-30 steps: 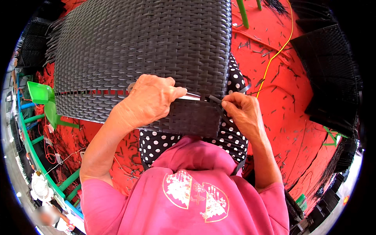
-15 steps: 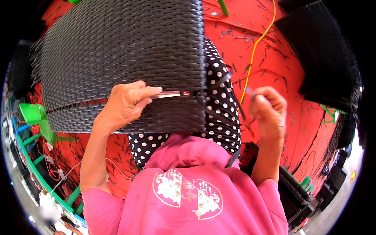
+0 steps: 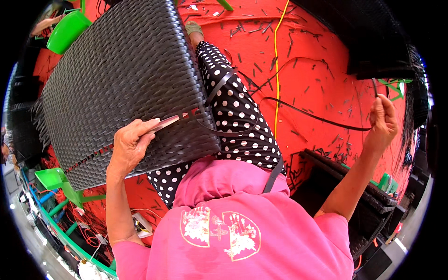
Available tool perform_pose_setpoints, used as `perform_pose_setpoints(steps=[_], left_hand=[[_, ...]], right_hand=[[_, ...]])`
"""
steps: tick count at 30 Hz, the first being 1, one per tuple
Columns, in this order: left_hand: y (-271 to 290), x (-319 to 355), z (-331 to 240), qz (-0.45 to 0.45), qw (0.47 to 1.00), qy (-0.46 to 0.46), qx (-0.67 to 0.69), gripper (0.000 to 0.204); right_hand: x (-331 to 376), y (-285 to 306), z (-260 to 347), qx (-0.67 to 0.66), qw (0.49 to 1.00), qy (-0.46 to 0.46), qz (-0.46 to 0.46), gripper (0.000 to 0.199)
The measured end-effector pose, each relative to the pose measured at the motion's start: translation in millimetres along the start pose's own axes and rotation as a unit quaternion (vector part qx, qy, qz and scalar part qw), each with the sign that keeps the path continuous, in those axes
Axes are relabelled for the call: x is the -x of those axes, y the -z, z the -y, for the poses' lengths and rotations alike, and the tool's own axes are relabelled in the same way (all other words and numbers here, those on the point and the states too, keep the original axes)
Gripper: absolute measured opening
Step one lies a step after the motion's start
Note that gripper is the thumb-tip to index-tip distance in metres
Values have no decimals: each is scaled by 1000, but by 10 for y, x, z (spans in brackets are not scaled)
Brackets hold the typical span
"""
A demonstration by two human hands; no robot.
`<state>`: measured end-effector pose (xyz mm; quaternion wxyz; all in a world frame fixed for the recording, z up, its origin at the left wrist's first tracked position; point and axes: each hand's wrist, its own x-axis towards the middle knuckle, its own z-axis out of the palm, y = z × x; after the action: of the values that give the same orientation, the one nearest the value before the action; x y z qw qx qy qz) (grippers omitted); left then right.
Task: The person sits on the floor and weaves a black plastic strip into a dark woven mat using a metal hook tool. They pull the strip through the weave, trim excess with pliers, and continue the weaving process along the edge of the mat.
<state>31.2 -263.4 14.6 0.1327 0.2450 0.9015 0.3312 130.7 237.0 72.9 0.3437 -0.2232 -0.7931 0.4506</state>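
A black woven wicker panel (image 3: 121, 70) lies across my lap, a narrow open gap running along its near part. My left hand (image 3: 130, 144) is closed on a slim, tapered metal tool (image 3: 169, 123), whose tip lies at the gap near the panel's right edge. Out to the right, my raised right hand (image 3: 383, 120) pinches a long dark flat weaving strip (image 3: 317, 116). From there the strip runs left over the floor, loops above my dotted trousers (image 3: 242, 112) and reaches the panel's edge by the tool tip. Another stretch of flat strip (image 3: 220, 86) curves beside that edge.
Strip offcuts (image 3: 261, 67) litter the red floor (image 3: 308, 84), crossed by a yellow cord (image 3: 276, 56). Green plastic seats (image 3: 70, 31) stand at the left. Dark wicker pieces (image 3: 373, 42) are at far right, with a black wicker frame (image 3: 345, 186) near my right arm. Another person's arm (image 3: 46, 24) shows at upper left.
My right hand has swung outward to the right, drawing the strip out long. The panel has tilted and shifted left in view, with my left hand still holding the tool at the gap.
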Motion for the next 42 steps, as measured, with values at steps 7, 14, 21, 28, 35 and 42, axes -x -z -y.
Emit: perform_pose_setpoints(steps=[7,14,21,28,35,42], left_hand=[[-29,-20,-28,-5,1000,10,19,36],[-39,-25,-42,-15,1000,-9,4,36],[-26,-20,-53,-9,1000,0,3,37],[-36,-15,-27,-10,1000,-8,8,37],[-76,23,-35,-41,999,1,11,37],[-186,49,-122,-95,988,-39,-115,38]], right_hand=[[430,68,-931,278,960,15,28,10],[834,-442,-1098,343,916,139,158,25],[1415,-1415,-104,55,912,233,333,38],[1675,-1485,94,-102,861,246,433,13],[1733,-1221,228,-107,844,182,493,17],[1912,-1262,499,-135,816,168,536,21]])
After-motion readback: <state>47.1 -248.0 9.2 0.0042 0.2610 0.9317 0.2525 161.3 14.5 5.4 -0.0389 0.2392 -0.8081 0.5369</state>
